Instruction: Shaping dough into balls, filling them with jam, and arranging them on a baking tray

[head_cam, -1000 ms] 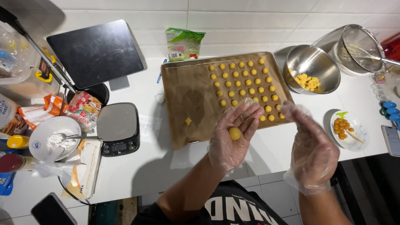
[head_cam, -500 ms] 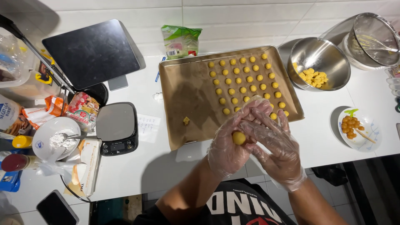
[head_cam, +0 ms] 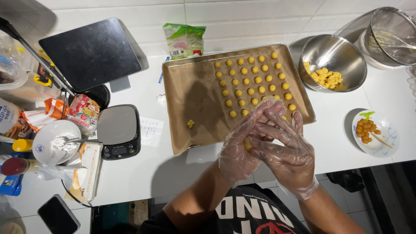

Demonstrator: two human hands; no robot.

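Observation:
Both my hands wear clear plastic gloves and are pressed together over the near edge of the baking tray (head_cam: 186, 78). My left hand (head_cam: 238, 149) cups a small yellow dough ball (head_cam: 247, 145), and my right hand (head_cam: 286, 147) lies over it, palm against palm. The ball is mostly hidden between them. The tray is lined with brown paper and carries several rows of small yellow dough balls (head_cam: 251, 82) on its right half. One loose yellow piece (head_cam: 190, 124) lies alone on the paper to the left.
A steel bowl (head_cam: 336, 54) with yellow dough chunks stands right of the tray, a sieve (head_cam: 392, 30) behind it. A small plate (head_cam: 381, 143) of orange filling balls is at right. A kitchen scale (head_cam: 119, 130), flour bowl (head_cam: 54, 141), packets and a phone (head_cam: 58, 214) crowd the left.
My right hand came in from the right and closed over the dough ball held in my left hand; the two palms now press together around it.

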